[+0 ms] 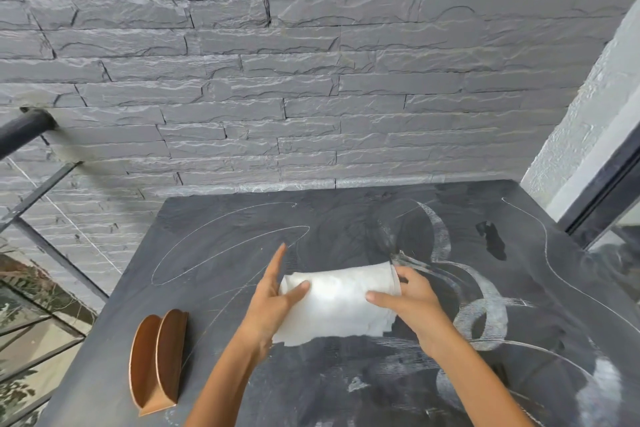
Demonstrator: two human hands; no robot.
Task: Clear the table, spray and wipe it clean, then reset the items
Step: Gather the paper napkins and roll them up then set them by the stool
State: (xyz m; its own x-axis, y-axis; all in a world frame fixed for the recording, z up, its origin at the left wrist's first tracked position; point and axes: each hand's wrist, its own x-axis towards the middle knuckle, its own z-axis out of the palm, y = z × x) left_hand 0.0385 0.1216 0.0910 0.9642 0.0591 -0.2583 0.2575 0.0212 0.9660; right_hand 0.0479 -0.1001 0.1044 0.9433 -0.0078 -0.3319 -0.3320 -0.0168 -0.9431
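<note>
A folded white cloth is held just above the dark slate table, near its middle. My left hand holds the cloth's left end, thumb on top and index finger pointing straight out. My right hand grips the right end with thumb over the top and fingers behind. Whitish wipe streaks curl across the table's right half, and a small wet patch lies further back right.
An empty copper-coloured napkin holder stands near the table's front left corner. A grey stone wall runs behind the table. A black railing and glass panels lie to the left, a window frame to the right.
</note>
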